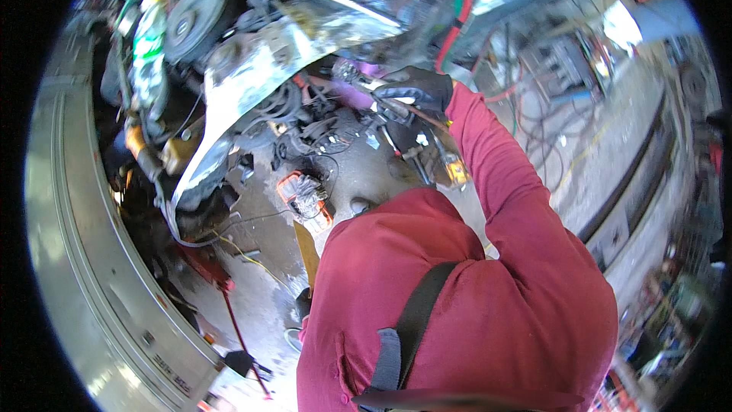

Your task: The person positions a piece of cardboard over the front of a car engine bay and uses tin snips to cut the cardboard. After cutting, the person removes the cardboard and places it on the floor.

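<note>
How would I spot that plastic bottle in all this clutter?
Find the curved, shiny metal panel at upper left. Up and left of it is a round, dark grey disc; just left of that is the plastic bottle. Its see-through body and green band set it apart from the disc.

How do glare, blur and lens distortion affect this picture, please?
In the head view, glare whitens much of the curved metal panel; in the same view, the gloved right hand looks blurred, and the long silvery panel at far left appears bowed by the fisheye lens.
</note>
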